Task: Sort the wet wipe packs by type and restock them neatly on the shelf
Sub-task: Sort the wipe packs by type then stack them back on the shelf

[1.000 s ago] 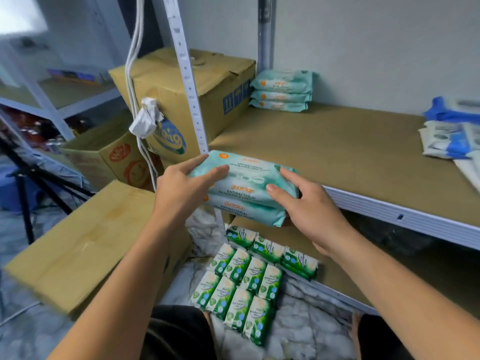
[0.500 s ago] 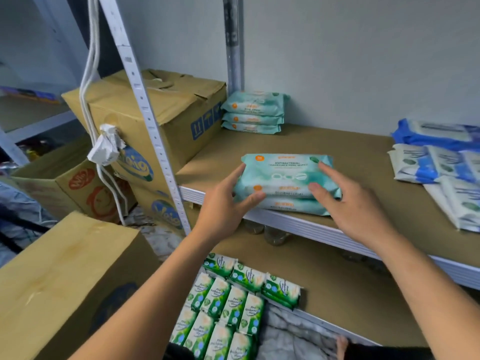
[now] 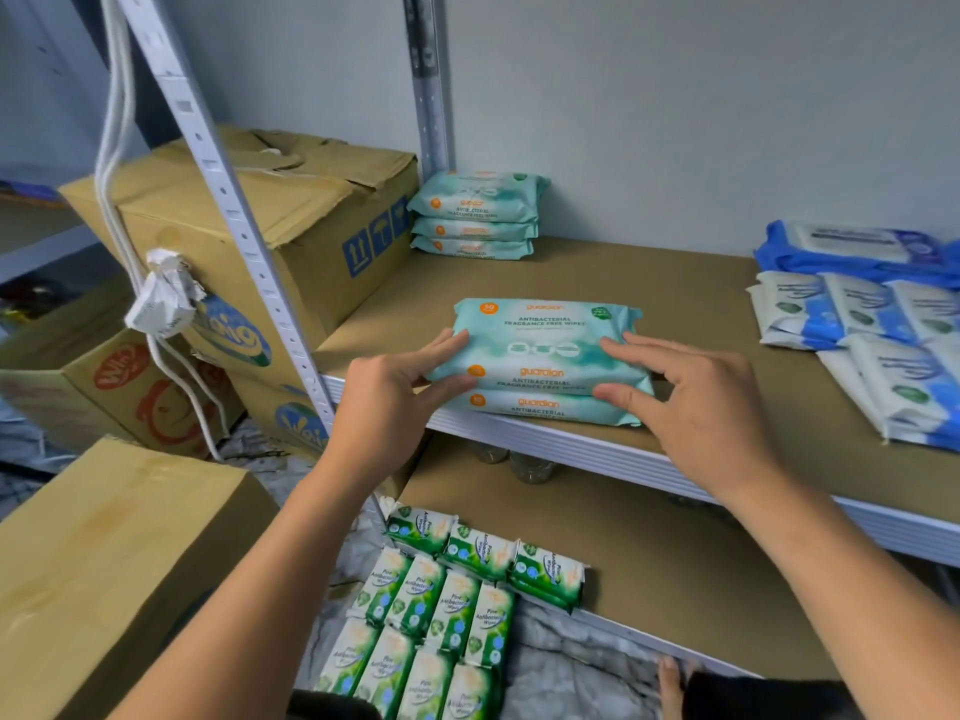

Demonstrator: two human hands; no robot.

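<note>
Item: stack of teal soft-plastic wet wipe packs (image 3: 545, 350), lying flat at the front edge of the brown fibreboard shelf (image 3: 675, 298), long axis running 9 to 3 o'clock along that edge.
Left hand (image 3: 384, 402): at the 9 o'clock end, fingers above and thumb below, pinching it.
Right hand (image 3: 696, 407): at the 3 o'clock end, forefinger and thumb lightly pinching it; both hands equally near.
Matching teal pile (image 3: 475, 215): at 11 o'clock, in the back corner, well apart; probably the destination.
White-and-blue packs (image 3: 883, 345): at 3 o'clock.
</note>
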